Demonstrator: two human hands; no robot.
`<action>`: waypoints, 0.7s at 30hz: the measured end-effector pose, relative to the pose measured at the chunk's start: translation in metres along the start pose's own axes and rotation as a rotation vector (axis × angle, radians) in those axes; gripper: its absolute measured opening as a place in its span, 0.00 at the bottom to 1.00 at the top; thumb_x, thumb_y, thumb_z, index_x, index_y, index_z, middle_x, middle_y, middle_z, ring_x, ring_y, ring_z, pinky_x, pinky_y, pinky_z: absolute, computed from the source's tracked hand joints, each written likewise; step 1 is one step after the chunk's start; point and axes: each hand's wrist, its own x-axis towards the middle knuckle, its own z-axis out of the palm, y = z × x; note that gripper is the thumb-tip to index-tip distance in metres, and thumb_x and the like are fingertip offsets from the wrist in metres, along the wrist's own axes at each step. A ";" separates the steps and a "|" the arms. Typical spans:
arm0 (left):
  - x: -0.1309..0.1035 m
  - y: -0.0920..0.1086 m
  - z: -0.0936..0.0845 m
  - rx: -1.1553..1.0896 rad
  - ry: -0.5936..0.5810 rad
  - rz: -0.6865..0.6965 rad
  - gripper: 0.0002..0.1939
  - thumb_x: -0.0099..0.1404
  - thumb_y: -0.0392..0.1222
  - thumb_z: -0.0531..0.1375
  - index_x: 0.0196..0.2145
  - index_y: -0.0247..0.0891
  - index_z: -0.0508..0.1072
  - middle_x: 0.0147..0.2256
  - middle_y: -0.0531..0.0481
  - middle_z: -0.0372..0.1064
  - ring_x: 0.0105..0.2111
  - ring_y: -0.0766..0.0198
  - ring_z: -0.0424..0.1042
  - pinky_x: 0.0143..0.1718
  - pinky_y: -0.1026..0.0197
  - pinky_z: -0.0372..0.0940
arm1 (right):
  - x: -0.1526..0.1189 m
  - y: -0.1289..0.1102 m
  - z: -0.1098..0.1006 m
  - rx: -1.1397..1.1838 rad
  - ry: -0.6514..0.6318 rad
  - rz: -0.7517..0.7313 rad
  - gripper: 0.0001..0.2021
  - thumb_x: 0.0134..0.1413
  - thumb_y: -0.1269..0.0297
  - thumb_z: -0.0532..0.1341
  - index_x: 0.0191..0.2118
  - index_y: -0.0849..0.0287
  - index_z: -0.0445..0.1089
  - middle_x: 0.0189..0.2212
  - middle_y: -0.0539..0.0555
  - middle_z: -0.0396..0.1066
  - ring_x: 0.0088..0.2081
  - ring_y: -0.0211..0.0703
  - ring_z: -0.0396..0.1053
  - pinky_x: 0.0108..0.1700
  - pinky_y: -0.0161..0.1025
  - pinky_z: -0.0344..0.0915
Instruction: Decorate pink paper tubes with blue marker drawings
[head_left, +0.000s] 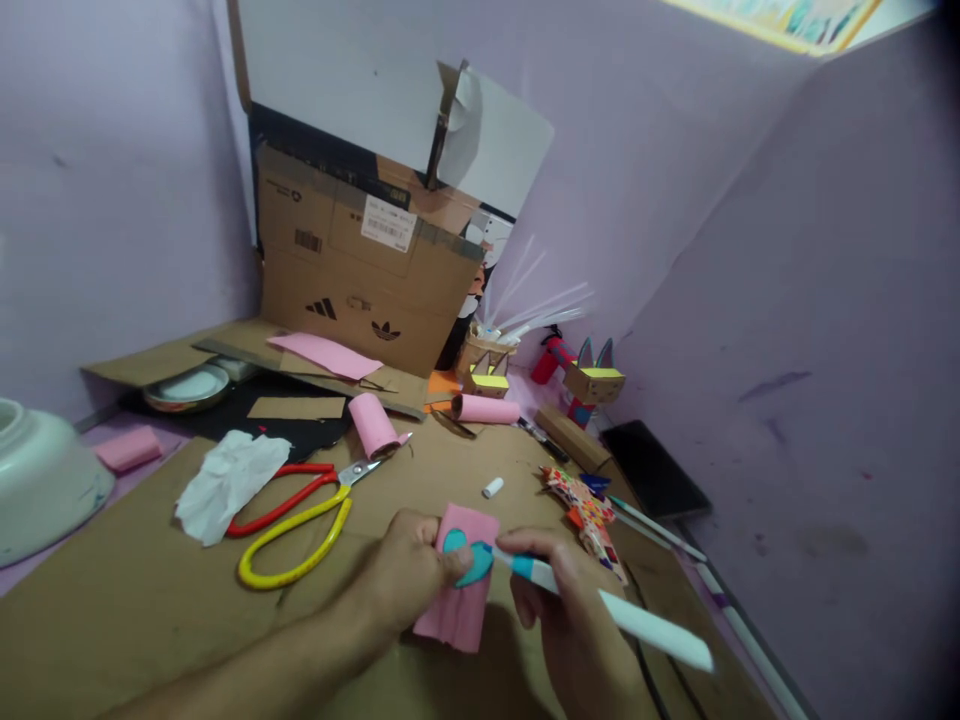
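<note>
Brown cardboard spreads below purple walls. At the head view's lower centre, the left hand clamps a flattened, creased pink paper piece, rounded teal patches flanking the thumb; the right hand grips a slim white teal-banded marker, tip at one patch.

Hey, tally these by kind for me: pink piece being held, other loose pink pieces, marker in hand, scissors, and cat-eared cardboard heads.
Held pink piece: 1
Other loose pink pieces: 4
Marker in hand: 1
Scissors: 1
Cat-eared cardboard heads: 2
Total: 9
</note>
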 end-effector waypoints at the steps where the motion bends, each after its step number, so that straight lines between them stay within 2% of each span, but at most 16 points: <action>1: 0.000 0.000 0.000 0.026 0.004 0.002 0.17 0.42 0.51 0.68 0.14 0.33 0.71 0.16 0.52 0.63 0.19 0.67 0.58 0.20 0.66 0.52 | -0.001 0.002 0.001 -0.032 -0.007 0.019 0.15 0.51 0.51 0.60 0.29 0.57 0.75 0.16 0.51 0.67 0.17 0.39 0.61 0.18 0.35 0.56; 4: 0.001 -0.003 0.000 0.069 0.020 0.001 0.16 0.42 0.49 0.67 0.14 0.33 0.70 0.15 0.54 0.61 0.19 0.68 0.56 0.21 0.66 0.51 | -0.002 0.004 0.002 -0.169 -0.020 0.045 0.08 0.46 0.57 0.65 0.29 0.56 0.74 0.19 0.51 0.70 0.20 0.39 0.64 0.21 0.34 0.60; 7: 0.003 -0.008 -0.001 0.086 0.005 -0.002 0.14 0.44 0.48 0.66 0.16 0.33 0.71 0.17 0.54 0.61 0.21 0.68 0.56 0.22 0.67 0.51 | -0.003 0.004 0.003 -0.279 -0.010 0.035 0.06 0.43 0.61 0.66 0.28 0.56 0.73 0.21 0.52 0.71 0.21 0.40 0.66 0.22 0.34 0.61; 10: 0.003 -0.010 -0.001 0.125 -0.002 0.010 0.13 0.47 0.46 0.65 0.18 0.33 0.72 0.18 0.54 0.61 0.22 0.68 0.55 0.23 0.67 0.51 | -0.005 0.007 0.005 -0.303 0.060 0.043 0.07 0.46 0.59 0.64 0.27 0.56 0.71 0.20 0.50 0.69 0.22 0.41 0.66 0.23 0.35 0.61; 12: 0.002 -0.009 0.000 0.125 -0.017 0.023 0.13 0.48 0.46 0.64 0.17 0.33 0.72 0.18 0.54 0.59 0.22 0.69 0.54 0.22 0.68 0.50 | -0.006 0.011 0.007 -0.287 0.060 0.061 0.09 0.50 0.57 0.62 0.28 0.56 0.70 0.19 0.50 0.68 0.23 0.41 0.65 0.24 0.35 0.61; 15: 0.001 -0.005 0.002 0.108 -0.031 0.028 0.15 0.46 0.48 0.65 0.15 0.33 0.70 0.17 0.55 0.58 0.21 0.69 0.52 0.21 0.68 0.49 | -0.009 0.016 0.011 -0.268 0.083 0.063 0.10 0.52 0.55 0.60 0.29 0.57 0.69 0.20 0.50 0.67 0.23 0.40 0.64 0.25 0.35 0.60; 18: 0.001 -0.003 0.003 0.120 -0.013 0.015 0.17 0.44 0.51 0.66 0.16 0.33 0.70 0.17 0.55 0.58 0.21 0.68 0.54 0.21 0.68 0.51 | -0.011 0.016 0.014 -0.287 0.117 0.051 0.10 0.51 0.55 0.61 0.29 0.57 0.68 0.21 0.50 0.67 0.23 0.40 0.64 0.25 0.34 0.58; 21: 0.002 -0.005 0.001 0.161 -0.015 0.012 0.18 0.45 0.52 0.65 0.18 0.32 0.72 0.18 0.54 0.61 0.23 0.67 0.58 0.22 0.67 0.53 | -0.011 0.014 0.016 -0.338 0.090 0.029 0.11 0.52 0.54 0.60 0.29 0.57 0.68 0.20 0.49 0.67 0.22 0.39 0.63 0.24 0.33 0.58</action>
